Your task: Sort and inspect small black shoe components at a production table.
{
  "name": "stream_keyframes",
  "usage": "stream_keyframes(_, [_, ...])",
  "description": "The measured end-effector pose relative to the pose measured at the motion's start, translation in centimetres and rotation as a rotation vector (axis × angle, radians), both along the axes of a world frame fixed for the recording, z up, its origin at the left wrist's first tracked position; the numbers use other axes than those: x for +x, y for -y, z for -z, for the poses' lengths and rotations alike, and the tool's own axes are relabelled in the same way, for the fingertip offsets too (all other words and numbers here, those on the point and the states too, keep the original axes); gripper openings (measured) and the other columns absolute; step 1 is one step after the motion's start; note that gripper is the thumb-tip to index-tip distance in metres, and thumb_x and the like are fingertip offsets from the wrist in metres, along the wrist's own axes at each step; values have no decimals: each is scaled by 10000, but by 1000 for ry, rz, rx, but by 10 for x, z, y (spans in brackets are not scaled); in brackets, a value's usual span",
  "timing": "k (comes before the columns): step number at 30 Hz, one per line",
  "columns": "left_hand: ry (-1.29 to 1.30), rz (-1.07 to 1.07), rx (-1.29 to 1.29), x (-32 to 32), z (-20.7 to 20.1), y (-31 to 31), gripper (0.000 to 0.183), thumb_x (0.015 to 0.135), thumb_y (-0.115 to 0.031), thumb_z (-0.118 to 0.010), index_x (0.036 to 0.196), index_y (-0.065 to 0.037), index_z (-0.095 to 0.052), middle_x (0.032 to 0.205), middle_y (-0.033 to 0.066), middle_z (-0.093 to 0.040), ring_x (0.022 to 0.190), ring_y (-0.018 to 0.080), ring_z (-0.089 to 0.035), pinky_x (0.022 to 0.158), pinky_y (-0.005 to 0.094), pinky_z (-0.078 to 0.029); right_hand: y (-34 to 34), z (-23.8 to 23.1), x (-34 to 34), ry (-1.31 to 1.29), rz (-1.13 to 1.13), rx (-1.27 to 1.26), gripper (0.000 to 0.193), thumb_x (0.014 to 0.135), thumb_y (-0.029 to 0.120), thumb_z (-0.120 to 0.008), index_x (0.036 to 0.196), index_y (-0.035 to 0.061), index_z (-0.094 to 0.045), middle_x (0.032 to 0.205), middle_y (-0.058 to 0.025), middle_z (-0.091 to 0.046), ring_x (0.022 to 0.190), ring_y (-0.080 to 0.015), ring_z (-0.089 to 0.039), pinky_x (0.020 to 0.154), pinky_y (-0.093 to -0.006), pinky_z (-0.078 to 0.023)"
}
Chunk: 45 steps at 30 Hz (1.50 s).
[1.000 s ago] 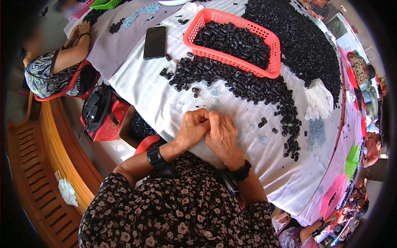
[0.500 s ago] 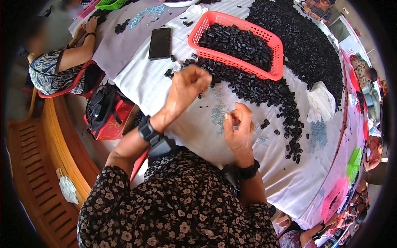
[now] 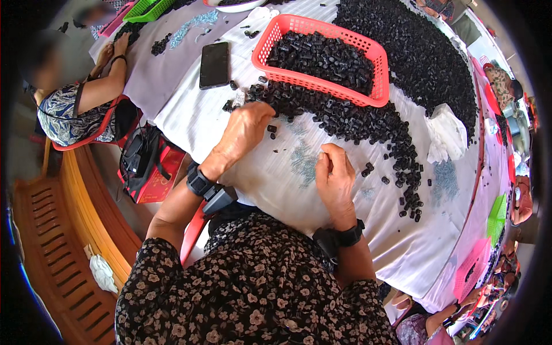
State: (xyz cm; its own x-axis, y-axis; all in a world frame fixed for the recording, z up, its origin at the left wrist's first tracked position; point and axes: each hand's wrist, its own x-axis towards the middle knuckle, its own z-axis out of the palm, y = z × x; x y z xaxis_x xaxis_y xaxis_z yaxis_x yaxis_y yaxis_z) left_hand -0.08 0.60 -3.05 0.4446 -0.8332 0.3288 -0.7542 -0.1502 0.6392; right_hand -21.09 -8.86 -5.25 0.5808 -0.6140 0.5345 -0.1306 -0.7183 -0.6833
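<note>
My left hand (image 3: 244, 133) is closed, its fingers curled at the near edge of a loose spread of small black cylindrical plastic parts (image 3: 345, 122). What those fingers hold, if anything, is hidden. Across from it, my right hand (image 3: 336, 179) is also closed, with thumb and forefinger together over the white cloth (image 3: 282, 190). Anything between them is too small to make out. A patch of tiny blue-grey pieces (image 3: 303, 164) lies between the two hands. Beyond them, a red perforated basket (image 3: 265, 54) holds many more black parts.
A black phone (image 3: 214, 65) lies on the cloth left of the basket. A large heap of black parts (image 3: 411, 63) covers the far right, beside crumpled white plastic (image 3: 447, 133). A co-worker (image 3: 86, 98) sits at left; a wooden bench (image 3: 63, 241) stands below.
My left hand has drawn back slightly toward me and left. My right hand has shifted a little right, its thumb and forefinger closer together. The whole view has shifted slightly.
</note>
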Motion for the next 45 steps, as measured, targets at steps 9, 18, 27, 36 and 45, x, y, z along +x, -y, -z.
stream_keyframes(9, [438,133,124,-8,24,-4,153,726,-36,-623,875,-56,-599,803,86,-529,808,263,-535,698,359,-488,8,1,0,-17,32,43,166,809,-20,-550,970,21,-549,837,-157,-599,723,-327,-595,650,-396,-487])
stream_keyframes(18, [229,11,-6,-14,27,-7,132,702,-59,-633,815,-22,-574,822,116,-565,842,305,-554,733,381,-472,6,1,10,-203,36,-143,177,797,34,-597,970,40,-565,867,-131,-512,826,-313,-553,709,-401,-478])
stream_keyframes(27, [-193,-58,16,-33,1,-24,178,704,-58,-677,827,-3,-560,776,119,-573,721,248,-576,649,343,-476,3,12,24,-423,15,-338,130,741,28,-595,868,22,-569,871,-125,-507,837,-298,-533,743,-388,-471])
stream_keyframes(36, [-283,6,-83,-47,4,-35,202,738,-13,-697,882,9,-557,842,60,-597,735,124,-573,674,262,-478,5,12,20,-233,65,-299,96,739,-21,-566,799,22,-505,776,-109,-537,677,-268,-561,599,-357,-477])
stream_keyframes(45, [-1094,284,-196,-53,9,-31,153,812,0,-660,943,-26,-587,886,2,-607,812,55,-552,730,212,-457,8,-6,5,40,-203,500,119,818,-49,-547,893,41,-530,774,8,-506,644,-50,-469,582,-210,-412])
